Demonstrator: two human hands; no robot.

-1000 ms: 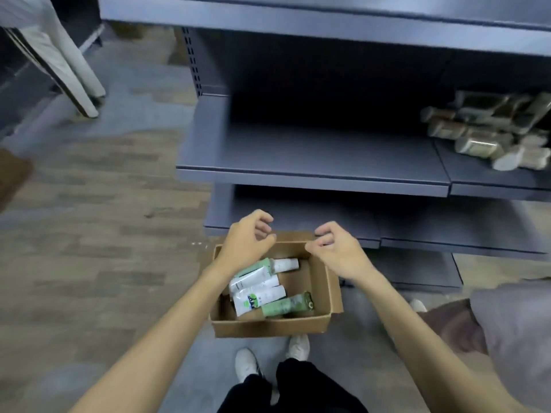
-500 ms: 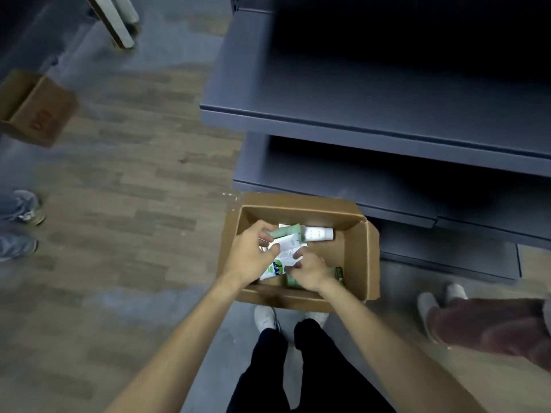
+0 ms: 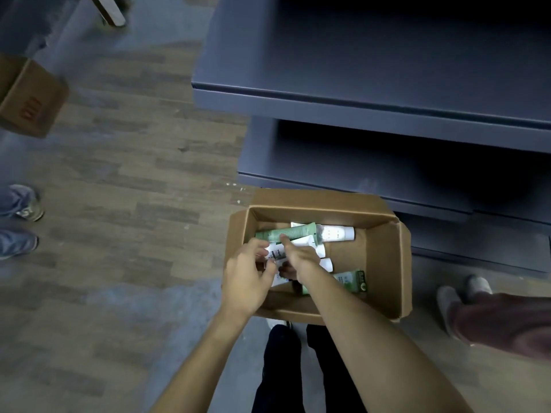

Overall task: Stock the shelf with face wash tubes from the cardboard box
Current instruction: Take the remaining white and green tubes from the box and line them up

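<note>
An open cardboard box sits on the floor in front of the dark grey shelf unit. Inside lie several face wash tubes: a green tube at the back, a white tube beside it, and a green-and-white tube at the front right. Both my hands are down in the box's left half. My left hand curls its fingers onto a white tube. My right hand lies across the pile, fingers curled round a white tube. The hands hide most of those tubes.
A second cardboard box stands at the far left. One person's shoes are on the left, another person's shoes and leg on the right. My own legs are just behind the box. The lower shelf overhangs the box's far side.
Both hands went from above the box rim down into the box and closed on tubes. The view tilted downward, so the stocked upper shelf has left the frame.
</note>
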